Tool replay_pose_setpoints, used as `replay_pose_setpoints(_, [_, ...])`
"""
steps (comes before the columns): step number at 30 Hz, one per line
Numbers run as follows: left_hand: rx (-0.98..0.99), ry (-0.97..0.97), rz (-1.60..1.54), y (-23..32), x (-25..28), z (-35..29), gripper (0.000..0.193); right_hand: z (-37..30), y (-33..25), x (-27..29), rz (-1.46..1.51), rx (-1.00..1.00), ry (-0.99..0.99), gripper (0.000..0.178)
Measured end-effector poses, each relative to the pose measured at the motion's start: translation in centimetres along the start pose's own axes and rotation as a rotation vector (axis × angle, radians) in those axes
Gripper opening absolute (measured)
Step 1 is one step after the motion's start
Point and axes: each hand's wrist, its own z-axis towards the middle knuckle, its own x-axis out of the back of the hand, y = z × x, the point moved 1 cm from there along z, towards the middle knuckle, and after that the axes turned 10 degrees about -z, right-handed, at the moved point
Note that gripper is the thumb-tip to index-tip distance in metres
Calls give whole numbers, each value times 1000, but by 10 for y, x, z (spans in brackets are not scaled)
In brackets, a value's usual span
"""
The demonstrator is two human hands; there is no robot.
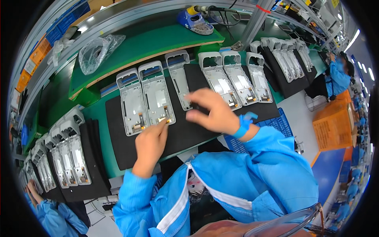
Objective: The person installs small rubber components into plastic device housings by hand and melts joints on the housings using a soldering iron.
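Note:
My left hand [151,147] has its fingers drawn together, the tips at the lower right corner of a grey plastic housing [156,94], beside a small orange flex cable [161,119]. Whatever may be between those fingertips is hidden. With thumb and forefinger apart, my right hand [215,112] curves beside the lower end of a narrower-looking grey housing [178,77]. A blue wrist strap [245,125] circles my right wrist. Another grey housing [131,102] lies at the left, and several more [221,81] lie to the right. All have a looped frame at the far end.
The housings rest on a black mat [116,130] over a green bench. Behind stands a green shelf [150,43] with a clear plastic bag [96,53] and a blue soldering iron stand [195,21]. A blue crate [276,126] sits below the bench. People work at both sides.

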Motion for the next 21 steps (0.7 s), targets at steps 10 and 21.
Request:
replay_pose_setpoints(10, [-396, -297, 245, -6, -57, 59, 28, -57, 2, -31, -369, 161, -154, 37])
replay_pose_setpoints(21, [-537, -256, 296, -6, -58, 53, 18, -52, -8, 4, -303, 100, 112, 21])
